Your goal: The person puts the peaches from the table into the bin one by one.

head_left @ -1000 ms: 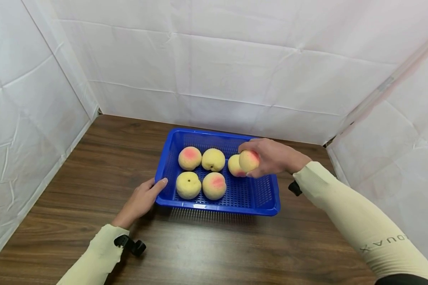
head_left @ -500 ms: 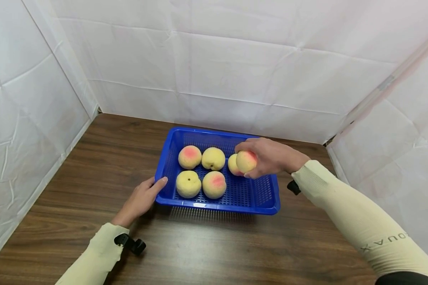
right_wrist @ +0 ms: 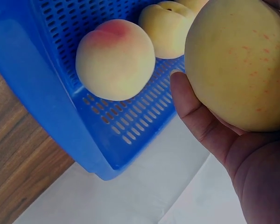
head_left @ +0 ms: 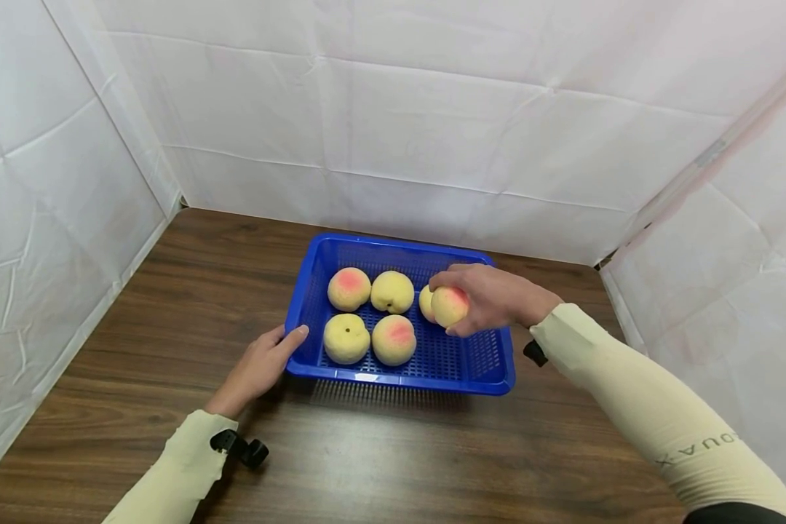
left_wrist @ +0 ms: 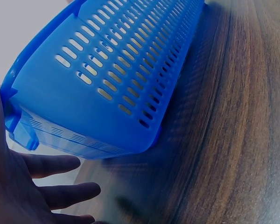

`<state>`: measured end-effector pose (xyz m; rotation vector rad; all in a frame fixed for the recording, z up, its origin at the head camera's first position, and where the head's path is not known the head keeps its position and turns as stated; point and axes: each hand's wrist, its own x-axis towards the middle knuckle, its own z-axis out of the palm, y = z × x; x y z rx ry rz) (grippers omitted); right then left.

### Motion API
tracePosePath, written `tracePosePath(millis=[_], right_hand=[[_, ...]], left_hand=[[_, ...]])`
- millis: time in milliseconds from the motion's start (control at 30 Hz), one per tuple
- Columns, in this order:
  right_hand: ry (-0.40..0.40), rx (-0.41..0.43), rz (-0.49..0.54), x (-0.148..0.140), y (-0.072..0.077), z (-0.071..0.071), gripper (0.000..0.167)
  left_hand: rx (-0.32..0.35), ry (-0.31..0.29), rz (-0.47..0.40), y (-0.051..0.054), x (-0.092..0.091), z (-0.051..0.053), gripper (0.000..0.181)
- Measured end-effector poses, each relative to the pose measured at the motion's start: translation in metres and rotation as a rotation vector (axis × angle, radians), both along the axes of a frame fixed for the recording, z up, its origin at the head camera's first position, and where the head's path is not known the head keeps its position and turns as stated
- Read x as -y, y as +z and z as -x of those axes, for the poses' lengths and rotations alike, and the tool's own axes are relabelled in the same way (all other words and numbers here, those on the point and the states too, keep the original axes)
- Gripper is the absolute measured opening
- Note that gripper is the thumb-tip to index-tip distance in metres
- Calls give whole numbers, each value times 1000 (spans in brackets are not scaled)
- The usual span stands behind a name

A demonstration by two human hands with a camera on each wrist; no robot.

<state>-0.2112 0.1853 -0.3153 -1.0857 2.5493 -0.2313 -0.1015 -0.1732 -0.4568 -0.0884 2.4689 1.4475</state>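
In the head view a blue plastic basket (head_left: 402,380) stands on the table with yellow peaches, some blushed pink, inside. My left hand (head_left: 260,367) holds its near left corner, thumb over the rim; the left wrist view shows the other fingers (left_wrist: 70,193) stretched out beside the outer wall. My right hand (head_left: 498,297) grips a peach (head_left: 449,306) over the basket's right half. That peach partly covers another peach (head_left: 426,302) behind it. To the left sit a pink-topped peach (head_left: 348,289), two yellow peaches (head_left: 392,292) (head_left: 346,339) and a blushed peach (head_left: 394,340).
The basket stands near the back of a dark wooden table (head_left: 393,451). White sheeting (head_left: 393,109) walls in the back and both sides. A black wrist camera (head_left: 254,454) sits on the left wrist, another (head_left: 535,354) on the right.
The right hand has shifted slightly left and toward the near side with its peach, which now covers more of the peach behind. My left hand and the basket stay put.
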Motion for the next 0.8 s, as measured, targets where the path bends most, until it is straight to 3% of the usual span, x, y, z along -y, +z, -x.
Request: tracePosePath(millis=[800], right_hand=[[-6,10,-42,0,-24,-6,66]], left_hand=[[1,4,-6,-2,0,0,77]])
